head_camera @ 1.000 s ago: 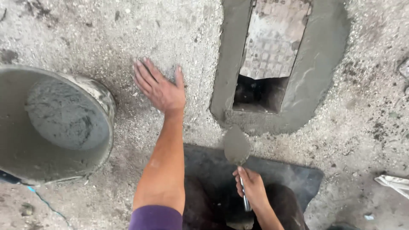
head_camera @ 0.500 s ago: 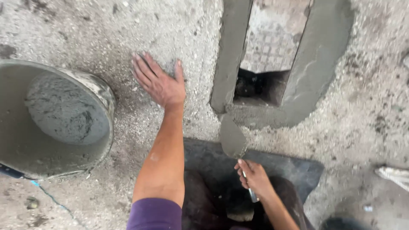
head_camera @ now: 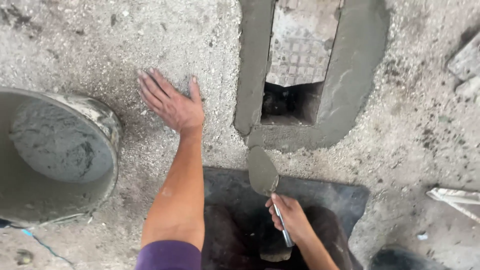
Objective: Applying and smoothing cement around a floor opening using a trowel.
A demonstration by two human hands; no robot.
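Observation:
My left hand [head_camera: 172,104] lies flat on the rough concrete floor, fingers spread, between the bucket and the wet mortar. My right hand [head_camera: 289,218] grips the metal handle of a trowel [head_camera: 262,171]. The trowel's mortar-coated blade points up and its tip touches the near left corner of a fresh grey mortar border [head_camera: 350,85]. That border frames a rectangular floor opening [head_camera: 290,102], dark at the near end. A patterned tile slab [head_camera: 300,45] covers the far part of the opening.
A large bucket [head_camera: 107,130] holding wet grey mortar stands at the left. A dark rubber mat [head_camera: 330,192] lies under me by the opening. A whitish flat scrap [head_camera: 452,197] lies at the right edge, stone pieces [head_camera: 467,65] at the upper right.
The trowel has moved up and left, from the mat's edge to the near left corner of the mortar border. My left hand stays planted on the floor.

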